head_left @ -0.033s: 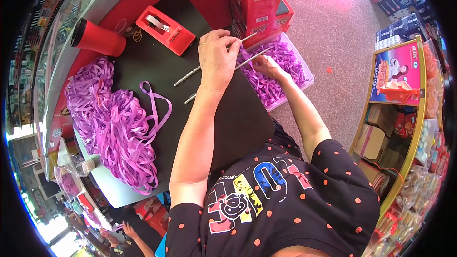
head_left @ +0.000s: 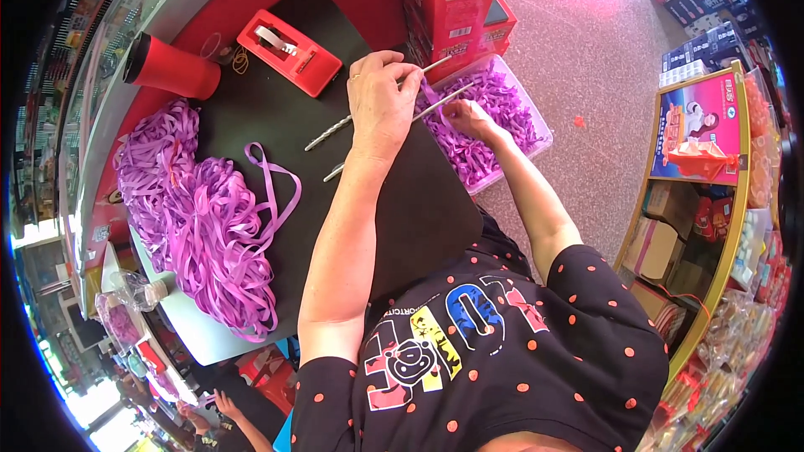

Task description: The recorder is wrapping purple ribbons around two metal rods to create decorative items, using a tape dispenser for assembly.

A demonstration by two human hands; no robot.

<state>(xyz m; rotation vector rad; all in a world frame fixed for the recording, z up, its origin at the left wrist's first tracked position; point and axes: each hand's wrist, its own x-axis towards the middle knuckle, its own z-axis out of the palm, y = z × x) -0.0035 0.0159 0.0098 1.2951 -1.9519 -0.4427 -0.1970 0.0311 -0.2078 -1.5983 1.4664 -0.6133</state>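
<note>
Above the black tabletop (head_left: 410, 209), my left hand (head_left: 378, 105) is closed around a thin metal rod (head_left: 329, 133) whose lower part looks twisted. A second thin rod (head_left: 440, 104) runs roughly parallel, passing beneath the same hand; whether my fingers also grip it is hidden. A purple ribbon (head_left: 430, 94) spans the rods near their far ends. Over the clear plastic bin (head_left: 540, 136), my right hand (head_left: 471, 120) pinches purple ribbon, its fingertips partly hidden. Cut purple ribbon pieces (head_left: 494, 146) fill this bin.
A large heap of purple ribbon (head_left: 218, 234) lies on the left, one loop stretching toward the middle. A red tape dispenser (head_left: 289, 54) and a red tumbler (head_left: 174, 69) stand at the back. Red cartons (head_left: 452, 0) rise behind the bin; a shelf unit (head_left: 691, 218) is at right.
</note>
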